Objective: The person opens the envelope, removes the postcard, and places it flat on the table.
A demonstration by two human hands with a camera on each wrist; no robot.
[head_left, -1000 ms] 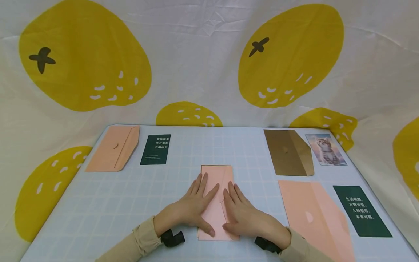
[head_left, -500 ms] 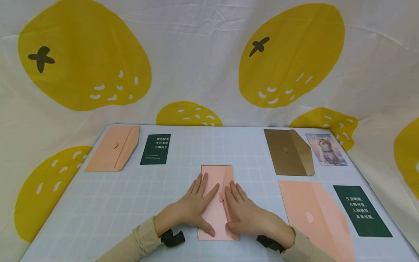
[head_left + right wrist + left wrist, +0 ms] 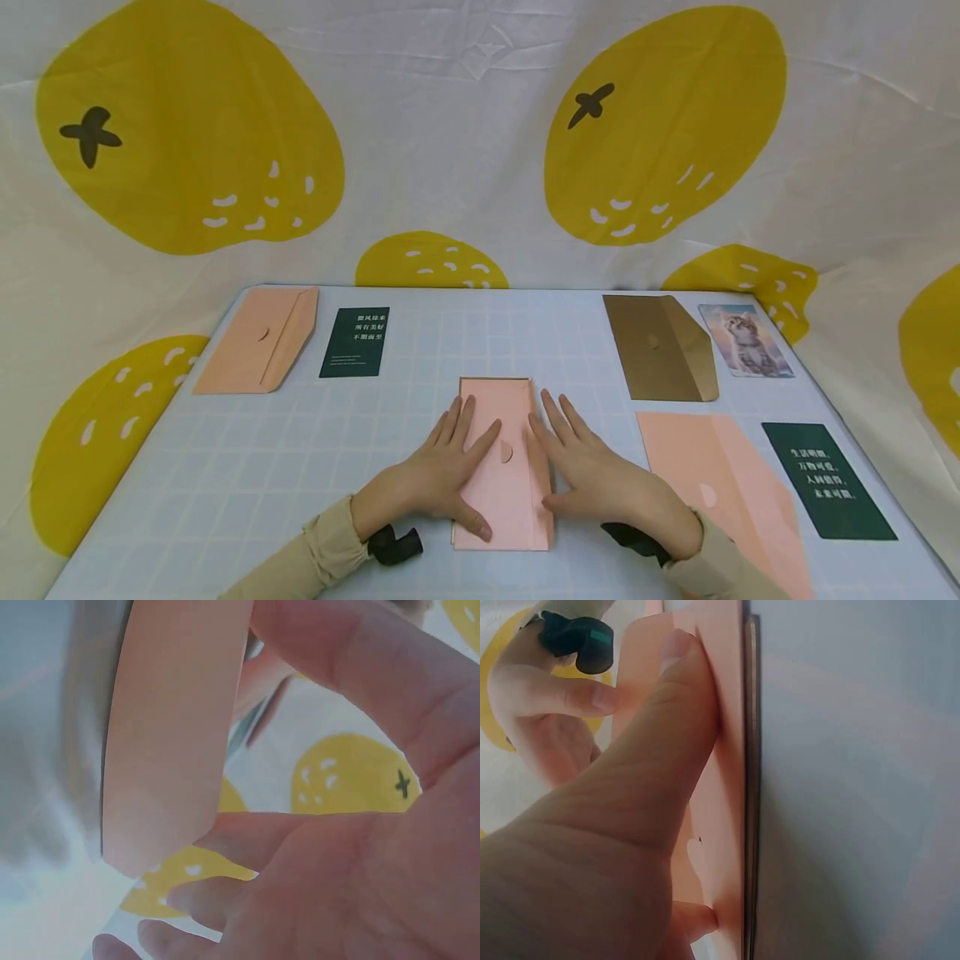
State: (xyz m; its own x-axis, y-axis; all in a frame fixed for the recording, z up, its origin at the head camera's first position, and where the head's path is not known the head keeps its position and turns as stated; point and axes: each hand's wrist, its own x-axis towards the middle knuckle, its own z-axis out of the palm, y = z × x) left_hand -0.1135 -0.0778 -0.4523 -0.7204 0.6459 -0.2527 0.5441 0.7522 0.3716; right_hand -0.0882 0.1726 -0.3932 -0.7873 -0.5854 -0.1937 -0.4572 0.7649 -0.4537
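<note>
A pink envelope (image 3: 510,512) lies at the middle front of the table, with a half-moon slot showing near its centre. Under it, thin darker edges (image 3: 751,787) of another layer show in the left wrist view. My left hand (image 3: 438,475) rests on the envelope, fingers spread and thumb straight. Along the right side the envelope's flap (image 3: 169,735) stands raised. My right hand (image 3: 600,475), its fingers extended, is at the flap's outer edge; thumb and index finger appear to touch it. Neither hand curls round anything.
A peach envelope (image 3: 251,342) and green card (image 3: 356,342) lie back left. At the right are a brown envelope (image 3: 652,346), a kitten card (image 3: 745,340), another pink envelope (image 3: 720,475) and a second green card (image 3: 828,481). A fruit-print cloth (image 3: 480,150) hangs behind.
My right hand has moved right, off the envelope's face, and the flap has swung up from lying folded, uncovering the half-moon slot. The left hand has stayed in place.
</note>
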